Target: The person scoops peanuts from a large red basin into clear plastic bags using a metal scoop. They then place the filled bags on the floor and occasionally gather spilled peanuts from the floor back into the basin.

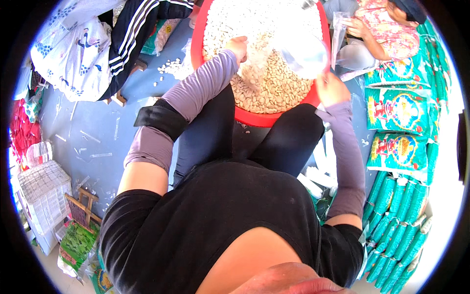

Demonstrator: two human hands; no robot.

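A big red tub stands before my knees, full of pale flat beans or seeds. Over its left side my left hand is closed at the top of a clear plastic bag, which seems to have some of the same pieces inside. By the right rim, my right hand is closed, slightly blurred, at the near end of a translucent plastic scoop. The scoop is above the heap; glare hides its outline and any contents.
At the upper right another person holds a clear bag. A second person's striped trouser leg is at the upper left. Green printed bags line the right side. A white basket and small wooden stool stand left.
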